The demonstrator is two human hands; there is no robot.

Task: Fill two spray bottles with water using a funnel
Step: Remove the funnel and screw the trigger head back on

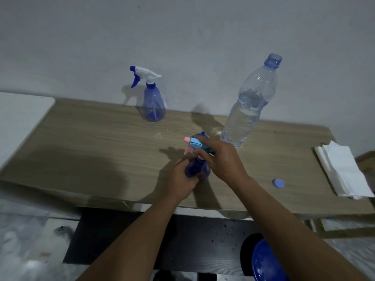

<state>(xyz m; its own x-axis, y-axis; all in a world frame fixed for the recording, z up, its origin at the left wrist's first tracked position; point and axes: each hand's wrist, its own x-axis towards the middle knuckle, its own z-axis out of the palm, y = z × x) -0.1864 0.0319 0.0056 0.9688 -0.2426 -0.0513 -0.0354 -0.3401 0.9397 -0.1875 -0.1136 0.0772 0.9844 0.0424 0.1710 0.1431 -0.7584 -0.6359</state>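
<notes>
A dark blue spray bottle (195,169) stands near the middle of the wooden table (101,147). My left hand (180,183) grips its body. My right hand (219,159) closes over its light blue and pink spray head (193,143) at the neck. A second blue spray bottle (153,102) with a white and blue trigger head stands upright at the back by the wall. An uncapped clear water bottle (249,106), partly full, stands to the right of my hands. No funnel shows in this view.
A blue bottle cap (278,183) lies on the table at the right front. A stack of white napkins (343,171) sits at the right end. A blue round object (265,262) is below the table edge. A white surface (18,118) adjoins the left end.
</notes>
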